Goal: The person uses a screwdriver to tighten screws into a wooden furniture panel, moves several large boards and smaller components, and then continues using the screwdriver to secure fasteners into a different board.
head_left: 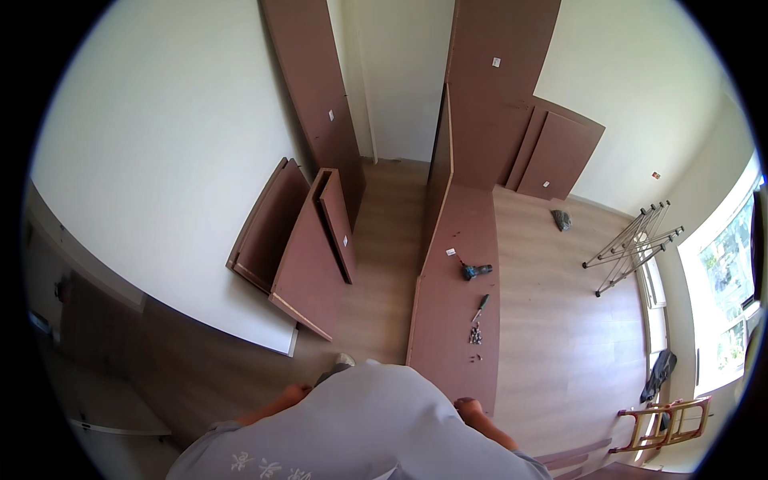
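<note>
My right hand [466,407] is closed at the near end of a long reddish-brown panel [456,368] lying on the floor; what it holds, if anything, is hidden. My left hand [298,393] hangs beside my leg, mostly covered by my grey shirt, so its fingers do not show. On the lying panel sit a blue-and-black cordless drill [475,272], a screwdriver [482,306] with a green handle and a small heap of metal fittings [476,334]. A few loose screws [476,358] lie nearer to me. Another panel [439,184] stands on edge along its left side.
Several brown panels [308,272] lean by the left wall; a tall panel [316,96] stands behind them. More boards [560,156] lean at the back right. A folded metal rack [636,248], a dark bag [562,220] and a wooden stepladder [668,424] are on the right.
</note>
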A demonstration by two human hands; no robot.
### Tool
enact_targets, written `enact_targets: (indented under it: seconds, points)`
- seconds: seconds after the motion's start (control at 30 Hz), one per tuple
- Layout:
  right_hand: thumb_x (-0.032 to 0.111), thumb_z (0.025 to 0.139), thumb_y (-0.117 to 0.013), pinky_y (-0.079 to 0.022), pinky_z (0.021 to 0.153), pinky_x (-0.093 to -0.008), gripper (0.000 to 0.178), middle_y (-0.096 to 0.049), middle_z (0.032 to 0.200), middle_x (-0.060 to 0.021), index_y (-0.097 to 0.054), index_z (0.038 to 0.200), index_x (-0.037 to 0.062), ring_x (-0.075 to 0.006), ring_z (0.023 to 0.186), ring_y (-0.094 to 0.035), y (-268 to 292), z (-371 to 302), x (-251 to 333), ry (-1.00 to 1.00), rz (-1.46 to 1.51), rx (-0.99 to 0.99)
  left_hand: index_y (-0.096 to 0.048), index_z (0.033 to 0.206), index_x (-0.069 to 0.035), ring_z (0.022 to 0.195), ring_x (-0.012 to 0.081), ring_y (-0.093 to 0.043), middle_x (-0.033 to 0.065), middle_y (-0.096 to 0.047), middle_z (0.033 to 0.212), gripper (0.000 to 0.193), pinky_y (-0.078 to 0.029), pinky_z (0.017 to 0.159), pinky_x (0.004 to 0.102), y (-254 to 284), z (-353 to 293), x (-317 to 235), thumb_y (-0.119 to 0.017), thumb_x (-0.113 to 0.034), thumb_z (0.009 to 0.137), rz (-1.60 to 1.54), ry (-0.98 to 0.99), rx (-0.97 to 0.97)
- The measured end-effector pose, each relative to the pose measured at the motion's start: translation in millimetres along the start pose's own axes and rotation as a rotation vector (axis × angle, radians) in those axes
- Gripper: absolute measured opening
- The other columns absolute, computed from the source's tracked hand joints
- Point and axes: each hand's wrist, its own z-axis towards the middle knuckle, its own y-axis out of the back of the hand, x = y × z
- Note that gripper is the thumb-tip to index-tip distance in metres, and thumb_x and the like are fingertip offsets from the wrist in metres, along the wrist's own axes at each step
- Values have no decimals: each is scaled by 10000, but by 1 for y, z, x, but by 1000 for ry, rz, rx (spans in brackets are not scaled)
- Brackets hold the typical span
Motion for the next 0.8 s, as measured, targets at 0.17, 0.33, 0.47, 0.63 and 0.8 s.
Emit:
enact_targets:
  seconds: [0.17,0.33,0.47,0.63,0.8]
  points:
    - [157,874,-728,-549,966,-296,310,-699,1257,71,-711,1182,190,-161,1209,-642,7,-4,13,-11,12,16,-773,1120,-103,991,390,-729,183,-763,1049,378,-581,875,470,11,-12,-19,-656,-431,972,161,-77,8]
    - [170,883,-728,-562,963,-313,299,-713,1229,38,-727,1181,194,-178,1172,-668,21,-8,32,-254,599,51,-770,1122,-90,1005,397,-722,190,-757,1068,368,-574,891,465,18,-23,-30,-661,-408,972,76,-43,61]
    - [196,876,-748,-554,993,-352,287,-703,1254,21,-734,1163,194,-207,1229,-641,-2,0,18,-110,142,22,-765,1125,-64,994,389,-725,198,-757,1069,380,-572,885,454,11,-16,-28,-677,-397,963,81,-56,38]
    - [310,957,-576,-525,1058,-428,342,-714,1306,-89,-738,1204,138,-296,1262,-646,12,-1,11,72,-1,11,-764,1111,-34,968,370,-736,206,-762,1047,389,-574,879,438,5,-12,-9,-695,-382,952,38,-62,9]
    - [313,961,-565,-528,1057,-432,355,-692,1343,-90,-723,1227,138,-287,1303,-617,15,0,10,126,-8,1,-768,1098,-25,945,357,-741,206,-765,1033,371,-577,879,435,5,-18,-17,-712,-357,942,-2,-9,26]
